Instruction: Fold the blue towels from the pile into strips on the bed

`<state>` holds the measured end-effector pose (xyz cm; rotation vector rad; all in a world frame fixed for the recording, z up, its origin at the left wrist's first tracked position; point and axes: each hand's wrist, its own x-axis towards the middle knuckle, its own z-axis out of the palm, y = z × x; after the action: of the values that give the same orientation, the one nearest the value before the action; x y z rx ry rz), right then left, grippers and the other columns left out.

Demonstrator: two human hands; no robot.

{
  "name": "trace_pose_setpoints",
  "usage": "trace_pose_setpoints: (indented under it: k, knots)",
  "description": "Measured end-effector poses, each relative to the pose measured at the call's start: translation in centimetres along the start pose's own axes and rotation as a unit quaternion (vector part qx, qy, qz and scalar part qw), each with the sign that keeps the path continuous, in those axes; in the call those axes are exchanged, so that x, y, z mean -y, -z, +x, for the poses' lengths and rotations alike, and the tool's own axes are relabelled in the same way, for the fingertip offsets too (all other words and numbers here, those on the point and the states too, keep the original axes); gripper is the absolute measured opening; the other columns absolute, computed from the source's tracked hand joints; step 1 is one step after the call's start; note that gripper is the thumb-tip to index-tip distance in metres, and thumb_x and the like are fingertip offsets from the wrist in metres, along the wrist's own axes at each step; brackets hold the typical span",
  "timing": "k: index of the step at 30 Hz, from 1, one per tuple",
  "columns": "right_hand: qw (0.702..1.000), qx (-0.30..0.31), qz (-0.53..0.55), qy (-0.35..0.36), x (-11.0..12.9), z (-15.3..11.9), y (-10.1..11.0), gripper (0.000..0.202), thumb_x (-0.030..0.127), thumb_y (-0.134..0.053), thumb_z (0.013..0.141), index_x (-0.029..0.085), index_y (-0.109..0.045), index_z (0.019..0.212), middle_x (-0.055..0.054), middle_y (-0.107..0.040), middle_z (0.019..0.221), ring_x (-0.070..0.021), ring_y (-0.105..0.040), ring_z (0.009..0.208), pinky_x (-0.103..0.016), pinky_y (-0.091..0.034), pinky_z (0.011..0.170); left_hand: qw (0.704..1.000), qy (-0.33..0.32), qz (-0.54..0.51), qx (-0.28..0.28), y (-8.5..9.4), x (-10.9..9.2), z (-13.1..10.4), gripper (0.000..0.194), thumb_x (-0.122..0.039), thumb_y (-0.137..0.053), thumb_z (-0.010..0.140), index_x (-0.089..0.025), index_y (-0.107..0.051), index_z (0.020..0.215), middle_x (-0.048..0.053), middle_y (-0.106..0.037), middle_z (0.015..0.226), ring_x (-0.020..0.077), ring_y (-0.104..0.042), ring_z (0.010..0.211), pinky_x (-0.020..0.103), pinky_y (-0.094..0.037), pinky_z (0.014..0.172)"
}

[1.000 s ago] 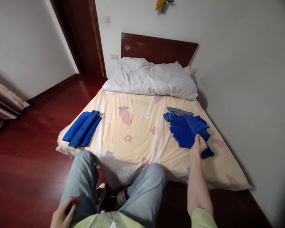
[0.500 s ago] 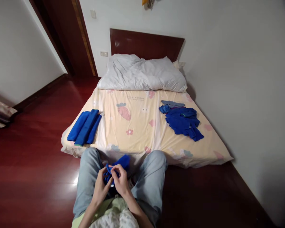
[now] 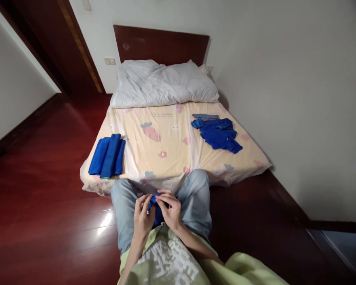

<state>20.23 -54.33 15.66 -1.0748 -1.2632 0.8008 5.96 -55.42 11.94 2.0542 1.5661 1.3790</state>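
Above my lap, between my knees, both hands are closed on a bunched blue cloth (image 3: 158, 217). My left hand (image 3: 142, 215) pinches its left side, with thumb and fingers bent round the edge. On the other side my right hand (image 3: 171, 211) grips the top between thumb and fingertips. Much of the cloth is hidden behind the hands. Several folded blue cloths (image 3: 106, 156) lie side by side and overlapping at the bed's left front corner. A crumpled heap of blue cloth (image 3: 218, 134) rests on the right of the bed.
The bed (image 3: 136, 158) has a pale yellow patterned sheet, with a white quilt (image 3: 163, 85) at its headboard (image 3: 163, 44). A flat grey cloth (image 3: 205, 116) lies behind the heap. Wall (image 3: 284, 99) stands on the right; dark red floor (image 3: 53, 178) surrounds the front and left.
The view has shifted, so the bed appears further left and higher. Both hands stay on the blue cloth. Its loose end, which stuck out up and right, is now mostly behind my hands.
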Motion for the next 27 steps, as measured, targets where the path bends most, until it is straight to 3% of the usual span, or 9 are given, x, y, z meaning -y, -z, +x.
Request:
trace_pose_setpoints:
  k: [6,11,17,20,23,25,27]
  knots:
    - [0.999,-0.009,0.032,0.013,0.4,0.7,0.1,0.02,0.035,-0.069,0.097,0.037,-0.082,0.112,-0.006,-0.078,0.113,-0.0284,-0.074,0.107,-0.048,-0.063,0.094,0.997,-0.066,-0.035,0.002,1.0,-1.4,1.9,0.034,-0.017,-0.051,0.101,-0.024,-0.068,0.13,0.011,-0.073,0.11,0.0205,-0.074,0.1,0.031,-0.062,0.089]
    - [1.0,0.001,0.021,0.017,0.2,1.3,1.3,0.029,0.037,-0.072,0.093,0.032,-0.078,0.122,-0.008,-0.076,0.113,-0.0272,-0.072,0.107,-0.045,-0.063,0.096,0.997,-0.018,-0.073,0.028,1.2,-2.9,4.7,0.027,-0.023,-0.047,0.105,-0.02,-0.071,0.119,0.005,-0.074,0.087,0.0155,-0.072,0.072,0.026,-0.06,0.072]
    - [0.998,-0.058,0.036,0.001,-1.2,2.3,1.5,0.034,0.032,-0.074,0.087,0.025,-0.068,0.12,-0.011,-0.067,0.119,-0.0216,-0.069,0.099,-0.038,-0.063,0.089,0.996,0.023,-0.083,0.034,2.5,-3.4,9.5,0.027,-0.034,-0.049,0.105,-0.019,-0.071,0.105,0.008,-0.078,0.096,0.02,-0.075,0.088,0.03,-0.06,0.082]
    - [0.999,0.002,0.023,-0.03,-2.4,3.1,1.4,0.039,0.027,-0.074,0.083,0.025,-0.067,0.12,-0.009,-0.067,0.118,-0.0188,-0.068,0.096,-0.032,-0.062,0.083,0.994,-0.004,-0.082,0.076,3.9,-3.4,12.1,0.027,-0.039,-0.054,0.103,-0.019,-0.072,0.101,0.007,-0.078,0.094,0.0201,-0.075,0.086,0.029,-0.06,0.082]
    - [0.993,0.105,-0.016,-0.058,-4.0,3.6,1.7,0.02,0.025,-0.072,0.082,0.022,-0.074,0.101,-0.006,-0.07,0.106,-0.0178,-0.068,0.092,-0.027,-0.059,0.075,0.988,-0.041,-0.077,0.124,5.6,-3.5,14.4,0.03,-0.042,-0.056,0.102,-0.018,-0.073,0.098,0.007,-0.078,0.092,0.0184,-0.073,0.083,0.026,-0.058,0.079]
    - [0.987,0.14,-0.022,-0.07,-4.9,3.8,2.2,0.01,0.028,-0.072,0.084,0.021,-0.075,0.09,-0.005,-0.072,0.095,-0.0167,-0.067,0.083,-0.025,-0.055,0.066,0.988,-0.05,-0.068,0.129,6.8,-3.4,15.6,0.032,-0.044,-0.056,0.102,-0.017,-0.073,0.097,0.007,-0.077,0.09,0.0178,-0.072,0.082,0.025,-0.057,0.078]
    - [0.985,0.153,-0.011,-0.08,-5.4,4.1,2.8,0.013,0.032,-0.071,0.086,0.02,-0.076,0.086,-0.005,-0.074,0.09,-0.0164,-0.067,0.079,-0.025,-0.053,0.064,0.989,-0.05,-0.062,0.123,7.8,-3.1,16.4,0.035,-0.046,-0.056,0.101,-0.017,-0.074,0.096,0.007,-0.077,0.089,0.0177,-0.071,0.083,0.025,-0.056,0.078]
